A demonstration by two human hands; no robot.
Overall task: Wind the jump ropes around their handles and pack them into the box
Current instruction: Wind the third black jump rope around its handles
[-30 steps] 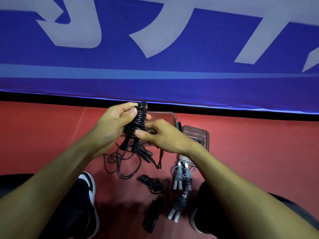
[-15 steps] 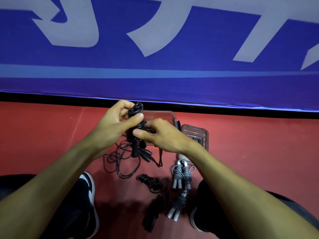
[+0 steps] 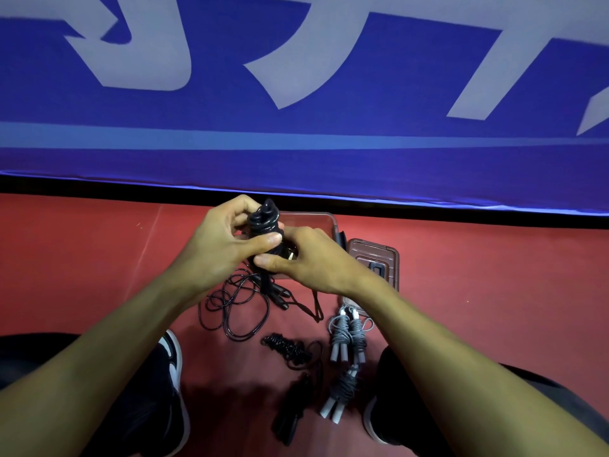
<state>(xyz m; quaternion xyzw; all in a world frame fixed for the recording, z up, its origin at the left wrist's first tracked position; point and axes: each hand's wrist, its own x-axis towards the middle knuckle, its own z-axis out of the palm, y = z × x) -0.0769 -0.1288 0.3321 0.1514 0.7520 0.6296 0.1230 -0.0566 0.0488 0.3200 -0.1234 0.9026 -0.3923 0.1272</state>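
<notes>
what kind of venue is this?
Probably a sports hall or court: red sport-type floor, a blue banner with large white lettering along its edge, and jump ropes lying on the floor.

Both hands meeting at centre frame.
Left hand [image 3: 217,249] curled, forearm entering from 8 o'clock; right hand [image 3: 313,258] pinching, forearm entering from 4 o'clock.

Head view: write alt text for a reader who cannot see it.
Both hands, left hand and right hand, grip a black jump rope coiled round its handles, its loose tail trailing onto the red floor. Wound grey ropes lie near a clear box.
</notes>
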